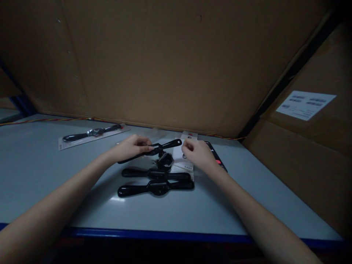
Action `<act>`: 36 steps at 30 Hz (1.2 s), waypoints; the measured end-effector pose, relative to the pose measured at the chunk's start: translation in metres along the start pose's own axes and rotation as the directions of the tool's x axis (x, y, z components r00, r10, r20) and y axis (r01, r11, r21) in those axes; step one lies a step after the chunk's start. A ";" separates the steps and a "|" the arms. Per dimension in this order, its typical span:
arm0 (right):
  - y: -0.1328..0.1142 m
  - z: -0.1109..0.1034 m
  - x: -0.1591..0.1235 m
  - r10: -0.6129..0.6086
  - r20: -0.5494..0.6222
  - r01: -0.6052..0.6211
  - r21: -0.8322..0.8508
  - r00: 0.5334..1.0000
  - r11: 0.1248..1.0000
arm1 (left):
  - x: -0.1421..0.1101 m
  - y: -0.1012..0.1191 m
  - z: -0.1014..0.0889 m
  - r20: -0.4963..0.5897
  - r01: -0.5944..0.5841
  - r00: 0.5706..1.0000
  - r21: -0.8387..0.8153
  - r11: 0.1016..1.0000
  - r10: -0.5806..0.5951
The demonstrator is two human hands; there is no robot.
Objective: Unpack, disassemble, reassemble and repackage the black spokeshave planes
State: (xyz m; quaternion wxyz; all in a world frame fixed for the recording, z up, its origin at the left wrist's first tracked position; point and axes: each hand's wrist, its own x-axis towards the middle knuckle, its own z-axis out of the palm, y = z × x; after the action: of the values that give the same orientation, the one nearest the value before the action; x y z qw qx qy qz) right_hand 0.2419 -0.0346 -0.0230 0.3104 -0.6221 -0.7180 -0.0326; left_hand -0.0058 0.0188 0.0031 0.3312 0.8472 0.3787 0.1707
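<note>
Your left hand (134,146) pinches black tool (172,143) near its middle, thumb and fingers closed on it; tool slants over table (90,205), just behind metal parts (165,160). Your right hand (199,152) curled beside tool's right end, at cards (178,167); fingertips close together, cannot tell whether they grip anything. Nearer you, second tool (158,174) and third tool (159,188) lie side by side. Packed tool (93,132) at back left.
</note>
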 end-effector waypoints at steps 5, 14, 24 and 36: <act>0.010 -0.010 0.005 0.087 -0.263 -0.045 0.164 0.961 0.985 | -0.012 0.021 0.007 0.230 -0.007 0.971 -0.229 0.973 0.061; 0.004 -0.008 0.000 0.011 -0.288 0.033 0.147 0.958 0.989 | -0.041 0.062 0.061 0.268 -0.299 0.935 0.244 0.922 0.233; 0.002 -0.007 -0.001 0.021 -0.272 0.017 0.138 0.962 0.990 | -0.057 0.068 0.068 0.260 -0.421 0.907 0.565 0.710 0.331; -0.005 -0.005 -0.004 -0.045 -0.207 0.074 0.135 0.977 0.988 | -0.045 0.059 0.034 0.198 -0.193 0.973 0.405 0.894 0.120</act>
State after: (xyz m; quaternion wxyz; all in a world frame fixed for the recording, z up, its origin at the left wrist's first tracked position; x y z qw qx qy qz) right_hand 0.2396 -0.0412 -0.0196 0.4246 -0.5701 -0.7012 -0.0542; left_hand 0.0138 -0.0592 0.0174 0.1564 0.9377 0.3077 0.0395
